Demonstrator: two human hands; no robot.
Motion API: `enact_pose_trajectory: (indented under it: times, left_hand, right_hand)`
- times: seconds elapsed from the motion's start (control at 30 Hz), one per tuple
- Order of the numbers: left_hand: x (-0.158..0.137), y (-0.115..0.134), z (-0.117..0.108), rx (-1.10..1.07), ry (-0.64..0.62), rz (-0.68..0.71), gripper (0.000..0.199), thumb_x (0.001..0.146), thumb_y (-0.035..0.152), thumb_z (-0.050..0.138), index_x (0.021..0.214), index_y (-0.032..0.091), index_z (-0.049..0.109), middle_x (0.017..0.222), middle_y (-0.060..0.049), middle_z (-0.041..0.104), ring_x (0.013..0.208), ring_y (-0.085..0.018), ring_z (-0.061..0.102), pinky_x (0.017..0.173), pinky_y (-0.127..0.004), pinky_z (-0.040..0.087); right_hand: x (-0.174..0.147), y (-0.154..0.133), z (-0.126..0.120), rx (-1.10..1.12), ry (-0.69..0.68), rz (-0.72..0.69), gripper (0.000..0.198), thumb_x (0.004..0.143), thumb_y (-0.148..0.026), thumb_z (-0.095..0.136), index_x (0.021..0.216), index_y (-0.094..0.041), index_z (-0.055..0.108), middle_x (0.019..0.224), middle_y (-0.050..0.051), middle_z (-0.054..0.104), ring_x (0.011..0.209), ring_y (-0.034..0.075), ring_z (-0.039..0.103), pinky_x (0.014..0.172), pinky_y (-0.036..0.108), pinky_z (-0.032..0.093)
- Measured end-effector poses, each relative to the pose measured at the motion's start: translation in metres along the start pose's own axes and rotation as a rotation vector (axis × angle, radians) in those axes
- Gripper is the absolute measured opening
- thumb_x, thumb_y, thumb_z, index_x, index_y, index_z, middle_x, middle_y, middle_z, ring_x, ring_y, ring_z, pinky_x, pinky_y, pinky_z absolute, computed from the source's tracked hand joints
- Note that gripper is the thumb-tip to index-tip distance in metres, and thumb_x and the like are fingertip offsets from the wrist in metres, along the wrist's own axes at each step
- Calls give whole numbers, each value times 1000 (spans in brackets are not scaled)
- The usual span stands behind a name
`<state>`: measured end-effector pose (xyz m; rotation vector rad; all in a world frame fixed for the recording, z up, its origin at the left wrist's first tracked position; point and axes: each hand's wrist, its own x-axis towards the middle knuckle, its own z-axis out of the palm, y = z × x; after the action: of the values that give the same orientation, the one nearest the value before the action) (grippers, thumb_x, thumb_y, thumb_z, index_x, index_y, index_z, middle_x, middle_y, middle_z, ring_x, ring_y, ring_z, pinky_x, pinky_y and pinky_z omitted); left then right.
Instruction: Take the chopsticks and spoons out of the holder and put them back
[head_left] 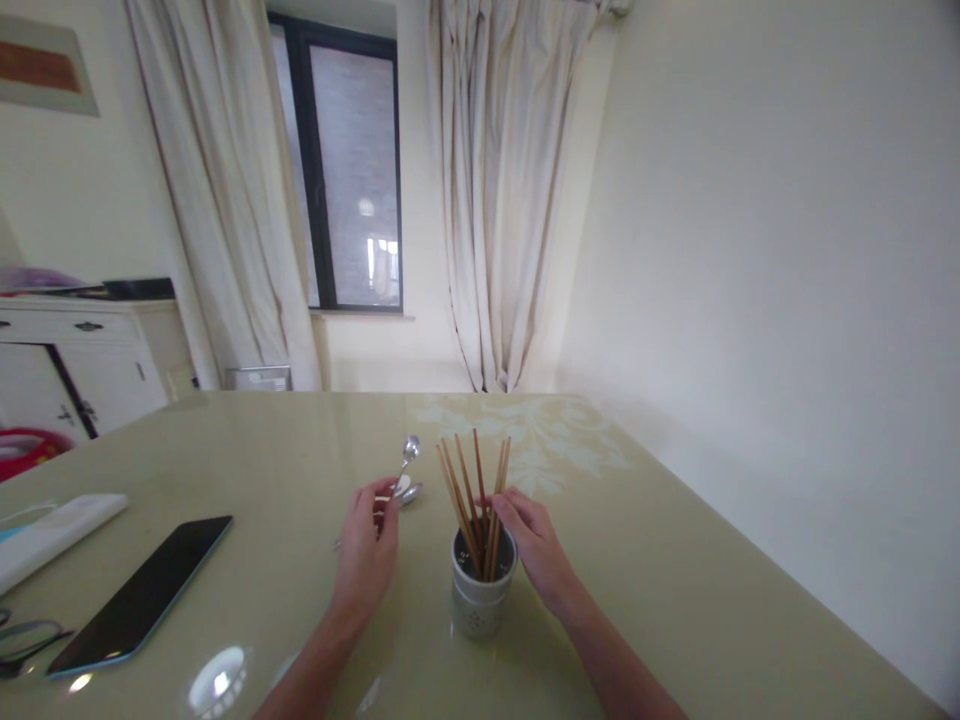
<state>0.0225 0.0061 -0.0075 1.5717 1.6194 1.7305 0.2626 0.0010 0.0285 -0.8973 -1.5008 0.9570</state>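
Observation:
A pale ceramic holder [480,606] stands upright on the table, with several wooden chopsticks [459,492] leaning in it. My right hand [534,535] is at the holder's right side, its thumb and fingers closed around chopsticks near their middle. To the left of the holder, my left hand [367,545] pinches a metal spoon [410,450], its bowl pointing up and away from me. Another metal spoon [411,494] shows just beyond my left fingers; whether it is held or lies on the table I cannot tell.
On the left of the glossy table [300,470] lie a black-screened tablet [142,595], a white power strip [64,535] and eyeglasses [30,640]. A wall [787,300] runs along the right edge. A white cabinet [105,350] stands at the far left.

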Motion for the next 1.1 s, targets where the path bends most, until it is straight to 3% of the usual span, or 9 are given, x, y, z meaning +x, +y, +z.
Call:
enact_pose_trajectory:
  times: [0.13, 0.27, 0.53, 0.73, 0.8, 0.9, 1.0, 1.1]
  left_hand:
    - [-2, 17, -8, 0, 134, 56, 37, 102, 51, 52, 120, 21, 64, 114, -9, 67, 97, -23, 68, 86, -39, 60]
    - [-9, 33, -12, 47, 228, 198, 30, 104, 45, 53, 119, 21, 65, 112, -7, 64, 99, -22, 64, 87, -36, 58]
    - [-25, 43, -2, 98, 208, 461, 20, 106, 26, 54, 121, 21, 66, 112, -9, 65, 105, -21, 67, 87, -33, 62]
    - [-32, 37, 1, 159, 186, 716, 35, 103, 11, 56, 134, 26, 63, 117, -9, 67, 114, -21, 67, 99, -36, 60]
    - [-32, 34, 1, 171, 152, 762, 42, 102, 8, 55, 139, 27, 61, 120, -9, 68, 116, -21, 67, 99, -34, 59]
    - [-33, 31, 2, 179, 122, 763, 44, 102, 8, 54, 142, 26, 60, 121, -9, 69, 117, -21, 68, 100, -33, 59]
    - [-33, 31, 4, 185, 93, 744, 41, 103, 9, 53, 140, 26, 62, 121, -9, 70, 117, -20, 69, 99, -32, 60]
    - [-33, 32, 4, 202, 68, 742, 39, 104, 10, 53, 138, 26, 64, 122, -10, 71, 118, -20, 70, 99, -31, 60]
  right_hand:
    - [0, -4, 1, -5, 29, -10, 45, 93, -62, 71, 78, -21, 81, 78, 3, 63, 75, 21, 60, 69, 32, 45]
    - [0, -8, -2, -109, 127, -65, 43, 90, -54, 78, 63, -21, 72, 70, 1, 55, 64, 18, 51, 60, 31, 38]
    - [-1, -21, -11, -62, 162, -103, 41, 90, -50, 79, 63, -22, 69, 66, -1, 53, 62, 17, 46, 60, 32, 38]
    - [-2, -21, -8, -45, 94, -77, 39, 87, -50, 80, 62, -22, 71, 65, -1, 53, 60, 16, 45, 57, 31, 37]
    - [-3, -20, -6, -61, 67, -86, 35, 87, -50, 81, 67, -22, 76, 69, 1, 58, 62, 17, 48, 57, 30, 37]
    - [-3, -19, -5, -65, 59, -62, 27, 83, -49, 84, 89, -22, 85, 72, 1, 62, 61, 16, 48, 56, 30, 37]
    - [-2, -16, -5, -31, 84, -27, 42, 79, -48, 88, 112, -22, 83, 72, 0, 66, 57, 15, 47, 55, 28, 37]
    - [-2, -12, -5, 1, 95, -18, 46, 80, -49, 88, 116, -22, 79, 77, 3, 73, 60, 16, 52, 56, 29, 40]
